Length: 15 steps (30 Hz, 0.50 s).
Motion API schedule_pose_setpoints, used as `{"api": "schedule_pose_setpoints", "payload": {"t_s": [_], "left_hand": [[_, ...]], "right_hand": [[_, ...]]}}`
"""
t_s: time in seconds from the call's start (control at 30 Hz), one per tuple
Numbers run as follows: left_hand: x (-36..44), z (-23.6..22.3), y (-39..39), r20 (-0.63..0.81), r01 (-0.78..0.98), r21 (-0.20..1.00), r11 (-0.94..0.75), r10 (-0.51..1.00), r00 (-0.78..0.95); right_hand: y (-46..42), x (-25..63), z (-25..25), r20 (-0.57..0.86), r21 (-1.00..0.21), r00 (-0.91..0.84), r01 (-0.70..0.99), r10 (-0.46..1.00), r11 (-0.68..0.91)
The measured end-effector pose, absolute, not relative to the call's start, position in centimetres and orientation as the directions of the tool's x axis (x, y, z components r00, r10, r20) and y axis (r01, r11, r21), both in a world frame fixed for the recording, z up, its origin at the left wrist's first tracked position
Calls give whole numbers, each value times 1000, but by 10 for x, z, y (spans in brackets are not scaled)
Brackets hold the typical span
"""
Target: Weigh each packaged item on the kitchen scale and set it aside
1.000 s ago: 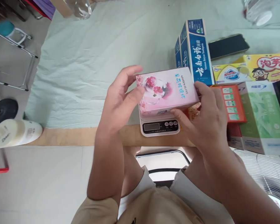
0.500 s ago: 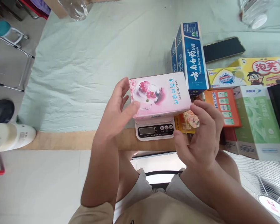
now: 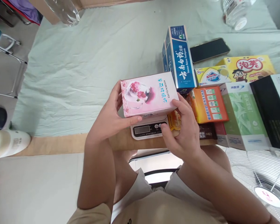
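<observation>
A pink-and-white glass cup box (image 3: 151, 91) with flower pictures lies on a small white kitchen scale (image 3: 135, 135), covering its platform. My left hand (image 3: 108, 116) grips the box's left end, the thumb along its lower front edge and the fingers partly hidden behind the side. At the right corner, the fingertips of my right hand (image 3: 183, 130) touch the box, or nearly so. That hand's fingers are apart, and its thumb is over the scale's buttons. The scale's display is too dim to read. An orange-yellow packet (image 3: 175, 119) is partly covered by my right hand.
Blue toothpaste boxes (image 3: 183, 62) stand behind the cup box. To the right are an orange pack (image 3: 208, 104), a green box (image 3: 245, 115), a black box (image 3: 270, 109), yellow boxes (image 3: 249, 70) and a phone (image 3: 210, 50). A white bottle (image 3: 10, 143) is at the table's left edge.
My left hand has closed in on the box's left end. My right hand came off the box's right end, opened, then moved back to its corner. The camera view has shifted.
</observation>
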<state>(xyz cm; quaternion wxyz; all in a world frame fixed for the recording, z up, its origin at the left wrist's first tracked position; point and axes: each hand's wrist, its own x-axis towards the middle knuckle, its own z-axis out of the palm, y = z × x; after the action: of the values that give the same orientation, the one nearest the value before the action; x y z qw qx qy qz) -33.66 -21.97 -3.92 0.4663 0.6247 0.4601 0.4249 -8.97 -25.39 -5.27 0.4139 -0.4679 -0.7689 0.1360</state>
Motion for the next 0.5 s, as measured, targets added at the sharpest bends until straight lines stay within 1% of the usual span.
{"api": "schedule_pose_setpoints", "payload": {"t_s": [0.17,0.23,0.33,0.43,0.5], "left_hand": [[-337,-40,-219,99,201,969,-144,971,217],[-338,-41,-218,119,200,967,-161,971,206],[-339,-40,-217,198,176,957,-230,964,178],[-335,-30,-220,320,94,938,-335,936,145],[-326,-20,-226,342,38,937,-347,935,98]], "right_hand": [[-254,-90,-53,509,-599,-201,615,837,512],[-254,-90,-52,513,-603,-201,608,835,517],[-255,-89,-47,554,-586,-220,583,803,563],[-259,-81,-40,634,-548,-202,564,747,618],[-265,-72,-38,619,-554,-205,570,758,607]]}}
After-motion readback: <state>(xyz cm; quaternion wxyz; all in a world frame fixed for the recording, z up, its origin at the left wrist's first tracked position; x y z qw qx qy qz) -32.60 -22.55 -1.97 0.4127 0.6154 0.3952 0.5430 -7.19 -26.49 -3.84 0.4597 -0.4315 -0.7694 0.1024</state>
